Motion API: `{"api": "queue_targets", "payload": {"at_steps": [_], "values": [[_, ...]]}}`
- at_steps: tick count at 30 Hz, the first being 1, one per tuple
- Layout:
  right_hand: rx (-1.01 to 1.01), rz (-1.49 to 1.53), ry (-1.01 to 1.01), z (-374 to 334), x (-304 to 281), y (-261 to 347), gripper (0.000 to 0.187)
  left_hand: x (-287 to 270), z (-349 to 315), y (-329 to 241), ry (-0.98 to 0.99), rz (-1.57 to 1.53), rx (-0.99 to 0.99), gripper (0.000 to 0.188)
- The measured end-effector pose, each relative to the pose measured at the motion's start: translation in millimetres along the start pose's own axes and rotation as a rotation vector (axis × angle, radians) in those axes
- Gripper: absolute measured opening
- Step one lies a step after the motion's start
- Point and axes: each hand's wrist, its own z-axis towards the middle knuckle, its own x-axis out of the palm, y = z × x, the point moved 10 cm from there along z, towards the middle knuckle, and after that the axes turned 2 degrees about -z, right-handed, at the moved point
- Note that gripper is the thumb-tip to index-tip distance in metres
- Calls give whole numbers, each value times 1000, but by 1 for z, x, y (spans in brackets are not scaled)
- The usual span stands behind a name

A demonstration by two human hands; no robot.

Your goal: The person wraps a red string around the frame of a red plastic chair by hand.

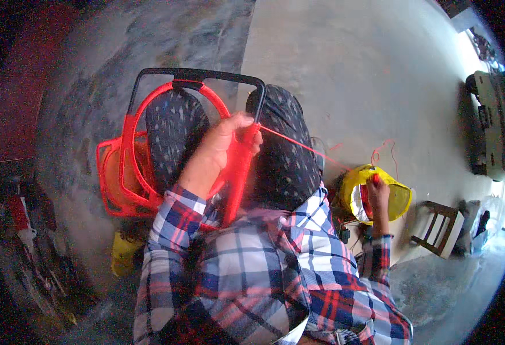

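The left hand [229, 135] has its fingers wrapped around one side of a red plastic reel-like frame [240, 172], thumb uppermost, just below the corner where a black handle bar [201, 73] begins. The bar runs leftward from just beyond those fingertips, and a red hoop [217, 102] curves below it, in front of the dark, flecked trousers [284, 149]. Farther left of these fingers, a red open-sided bracket [101, 167] shows past the knee, around an orange rounded part [135, 172]. A red cord [298, 142] stretches from beside the left fingers across the right knee toward a yellow open-mouthed container [401, 198], well to the right. Over that container's mouth is the right hand [379, 198], fingers curled inward; a red bit shows at their tips, but I cannot tell whether they grasp it. Just beyond these fingers, more cord loops on the floor [344, 69]; nearer the wrist's right side stands a slatted frame [436, 230].
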Motion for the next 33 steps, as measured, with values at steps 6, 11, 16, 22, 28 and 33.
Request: {"api": "queue_targets", "payload": {"at_steps": [6, 11, 16, 22, 28, 33], "values": [[-206, 783, 260, 52, -19, 195, 30, 4, -2, -8, -113, 81, 190, 24], [-852, 122, -16, 11, -43, 408, 35, 5, -30, -53, -321, 229, 771, 54], [-1142, 81, -58, -6, -14, 443, 32, 32, -17, -40, -52, 48, 560, 51], [-840, 422, -255, 7, -48, 376, 34, 35, -12, -16, 27, -73, 208, 55], [-807, 479, 45, 0, 2, 377, 30, 45, -4, 3, 158, -168, -43, 52], [-833, 587, -32, -1, -22, 351, 27, 30, 1, 7, -112, -79, 52, 42]]}}
